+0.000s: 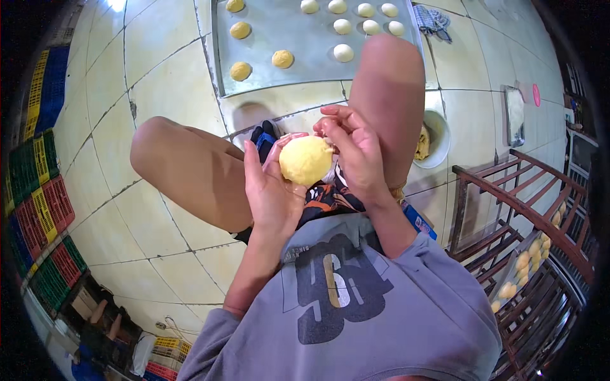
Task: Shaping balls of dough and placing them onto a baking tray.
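Observation:
A flattened round of yellow dough point(305, 160) rests in my left hand point(274, 197), in front of my lap. The left palm and fingers cup it from below and the left side, with the thumb stretched out. My right hand point(357, 147) is raised at the dough's right edge, thumb and fingers apart and slightly bent. A small nub sticks out of the dough there; whether the right fingers touch it is hard to tell. Beyond my knees a metal tray point(279, 76) carries yellow dough balls point(282, 59) on its left and white dough balls point(343, 53) on its right.
A pale bowl point(440, 143) with yellow dough stands beside my right knee. A checked cloth point(433, 23) lies by the tray. On the right is a brown wooden rack point(508, 184) with a tray of buns point(524, 270). Stacked coloured crates point(47, 209) line the left.

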Motion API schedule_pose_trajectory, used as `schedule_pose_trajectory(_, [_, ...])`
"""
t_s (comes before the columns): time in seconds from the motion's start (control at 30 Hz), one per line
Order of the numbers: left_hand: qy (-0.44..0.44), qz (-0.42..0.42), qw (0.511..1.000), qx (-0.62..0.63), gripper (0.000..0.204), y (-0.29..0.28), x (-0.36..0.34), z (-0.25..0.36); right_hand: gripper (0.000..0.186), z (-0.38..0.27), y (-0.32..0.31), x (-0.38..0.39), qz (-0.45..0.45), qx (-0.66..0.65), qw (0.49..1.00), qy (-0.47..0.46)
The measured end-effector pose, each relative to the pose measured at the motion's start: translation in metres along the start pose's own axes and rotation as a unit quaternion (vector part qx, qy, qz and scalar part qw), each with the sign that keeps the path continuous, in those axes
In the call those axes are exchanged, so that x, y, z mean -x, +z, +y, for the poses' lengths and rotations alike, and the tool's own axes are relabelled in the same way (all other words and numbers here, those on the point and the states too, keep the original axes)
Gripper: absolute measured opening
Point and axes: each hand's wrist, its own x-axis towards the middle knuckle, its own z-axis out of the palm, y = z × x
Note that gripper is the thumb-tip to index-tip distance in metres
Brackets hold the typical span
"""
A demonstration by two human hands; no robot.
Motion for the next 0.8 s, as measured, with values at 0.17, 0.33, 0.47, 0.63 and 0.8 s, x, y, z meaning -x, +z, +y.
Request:
schedule_pose_trajectory(0.17, [-0.002,0.006,0.999,-0.031,0.065,0.006,0.001,-0.003,0.027,0.002,-0.007,-0.008,0.023,0.033,0.999,0.006])
schedule_pose_trajectory(0.33, [0.002,0.033,0.999,-0.007,0.065,0.011,-0.002,-0.009,0.029,0.006,-0.009,-0.006,-0.015,0.048,0.998,-0.026])
schedule_pose_trajectory(0.47, [0.024,0.063,0.998,0.019,0.064,0.014,-0.006,-0.013,0.034,0.016,-0.013,0.010,0.004,0.059,0.997,-0.050])
schedule_pose_trajectory(0.63, [0.027,0.056,0.997,0.043,0.062,0.011,-0.014,-0.013,0.042,0.014,-0.016,0.013,-0.001,0.251,0.950,-0.183])
schedule_pose_trajectory(0.8, [0.034,0.023,0.998,0.056,0.059,0.008,-0.018,-0.012,0.047,0.017,-0.027,0.023,-0.040,0.465,0.828,-0.311])
